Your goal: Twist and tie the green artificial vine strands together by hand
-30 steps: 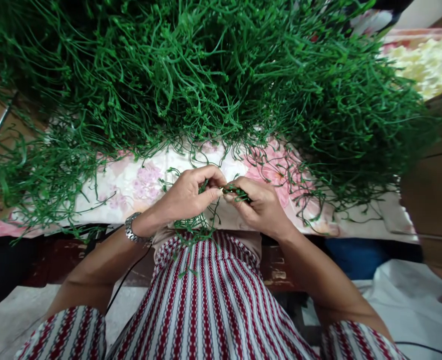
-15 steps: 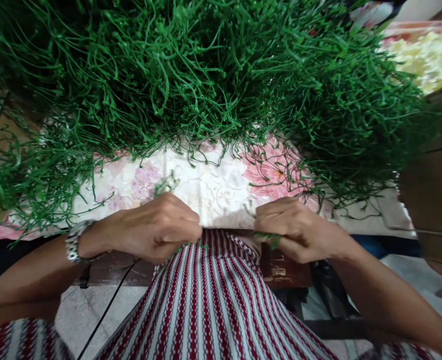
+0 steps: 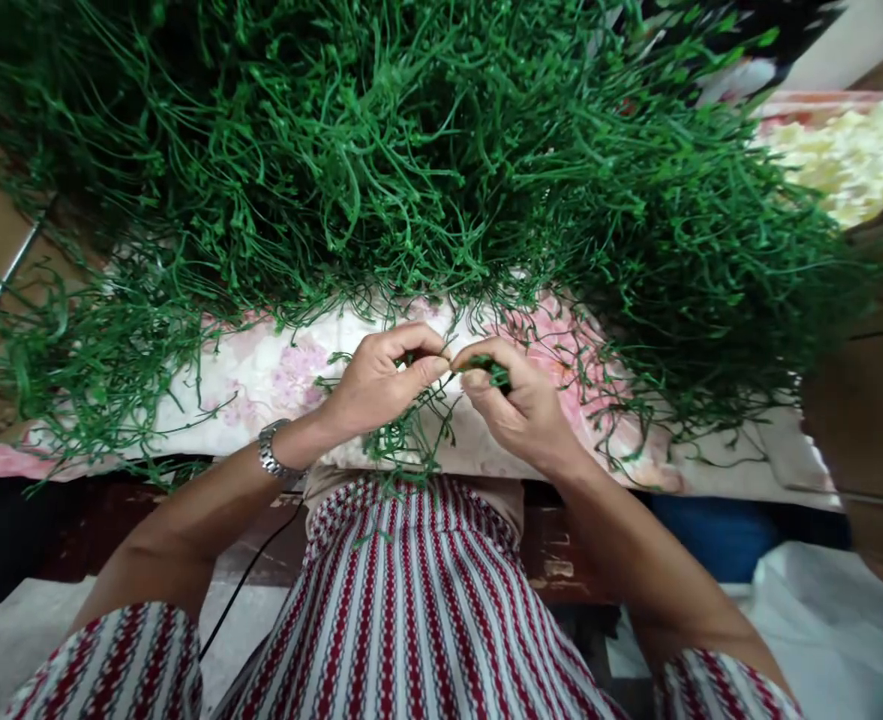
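My left hand, with a metal watch at its wrist, pinches thin green stems between thumb and forefinger. Close against its fingertips, my right hand is also closed on green stems. Small green sprigs hang below the two hands, over the near edge of the floral cloth. Behind them a large heap of green plastic-looking stems spreads across the cloth. How the held pieces join at the fingertips is too small to tell.
Pale yellow pieces lie at the upper right. Cardboard stands at the right edge. A thin metal rod rests at the left. A smaller clump of stems lies at the left front. A dark cord hangs below.
Both hands have moved up and inward from the cloth's near edge, and their fingertips now meet. Green sprigs now hang below them.
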Demonstrator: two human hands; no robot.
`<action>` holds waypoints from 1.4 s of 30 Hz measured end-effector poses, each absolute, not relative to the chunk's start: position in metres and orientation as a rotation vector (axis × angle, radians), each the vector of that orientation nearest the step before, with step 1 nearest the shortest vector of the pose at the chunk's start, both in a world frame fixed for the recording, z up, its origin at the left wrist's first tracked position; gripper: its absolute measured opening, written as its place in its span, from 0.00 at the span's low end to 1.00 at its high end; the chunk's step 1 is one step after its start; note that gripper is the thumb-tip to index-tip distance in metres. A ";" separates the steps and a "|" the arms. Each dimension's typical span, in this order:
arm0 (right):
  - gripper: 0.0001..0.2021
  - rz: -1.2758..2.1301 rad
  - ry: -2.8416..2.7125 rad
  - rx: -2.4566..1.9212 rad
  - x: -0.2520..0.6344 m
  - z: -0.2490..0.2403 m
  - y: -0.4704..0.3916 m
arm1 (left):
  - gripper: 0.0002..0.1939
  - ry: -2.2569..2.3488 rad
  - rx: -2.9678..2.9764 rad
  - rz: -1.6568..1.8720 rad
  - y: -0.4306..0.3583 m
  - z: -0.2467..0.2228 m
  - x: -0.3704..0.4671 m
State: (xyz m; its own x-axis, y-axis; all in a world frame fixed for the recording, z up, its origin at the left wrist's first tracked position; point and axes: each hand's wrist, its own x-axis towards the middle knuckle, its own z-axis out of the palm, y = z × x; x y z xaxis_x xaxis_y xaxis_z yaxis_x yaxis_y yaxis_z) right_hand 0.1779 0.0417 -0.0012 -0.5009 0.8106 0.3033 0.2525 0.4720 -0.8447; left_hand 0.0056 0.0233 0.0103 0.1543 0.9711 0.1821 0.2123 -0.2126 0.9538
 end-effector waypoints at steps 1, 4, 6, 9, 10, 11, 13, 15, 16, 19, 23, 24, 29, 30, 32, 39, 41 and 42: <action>0.06 1.027 -1.982 -0.871 0.173 -0.005 0.041 | 0.04 1.168 1.579 1.196 0.023 0.008 0.006; 0.10 1.162 -1.905 -0.846 0.164 -0.014 0.041 | 0.04 1.154 1.526 1.254 0.023 0.001 0.005; 0.09 1.251 -1.853 -0.824 0.161 -0.017 0.040 | 0.04 1.133 1.456 1.244 0.023 -0.001 0.005; 0.06 1.364 -1.798 -0.788 0.160 -0.016 0.038 | 0.04 1.099 1.341 1.247 0.022 0.000 0.004; 0.06 1.386 -1.788 -0.783 0.160 -0.016 0.037 | 0.04 1.091 1.315 1.245 0.022 0.001 0.004; 0.06 1.402 -1.780 -0.782 0.160 -0.015 0.037 | 0.05 1.086 1.301 1.239 0.022 0.003 0.003; 0.07 1.424 -1.761 -0.786 0.160 -0.014 0.035 | 0.06 1.087 1.300 1.213 0.022 0.005 0.003; 0.07 1.441 -1.742 -0.787 0.160 -0.014 0.034 | 0.07 1.089 1.304 1.188 0.022 0.007 0.004; 0.07 1.442 -1.735 -0.787 0.161 -0.015 0.033 | 0.08 1.091 1.289 1.186 0.021 0.007 0.005; 0.06 1.400 -1.750 -0.781 0.161 -0.017 0.032 | 0.10 1.085 1.139 1.211 0.020 0.004 0.008; 0.06 1.393 -1.738 -0.762 0.159 -0.020 0.030 | 0.08 0.928 0.901 1.293 0.016 -0.001 0.009; 0.06 1.416 -1.706 -0.750 0.158 -0.020 0.029 | 0.08 0.872 0.873 1.297 0.015 -0.002 0.009; 0.09 1.469 -1.670 -0.694 0.154 -0.022 0.023 | 0.10 0.730 0.781 1.209 0.009 -0.002 0.008; 0.08 1.464 -1.705 -0.681 0.154 -0.022 0.022 | 0.11 0.724 0.763 1.215 0.010 -0.001 0.007; 0.08 1.447 -1.793 -0.649 0.155 -0.021 0.021 | 0.12 0.735 0.746 1.236 0.013 0.000 0.007; 0.08 0.967 -1.676 -0.762 0.164 -0.015 0.031 | 0.12 0.847 0.880 1.265 0.023 0.005 -0.001; 0.09 0.791 -1.463 -0.835 0.167 -0.013 0.036 | 0.12 0.847 0.926 1.281 0.024 0.007 -0.004; 0.10 0.726 -1.362 -0.870 0.169 -0.011 0.038 | 0.12 0.846 0.942 1.271 0.024 0.008 -0.005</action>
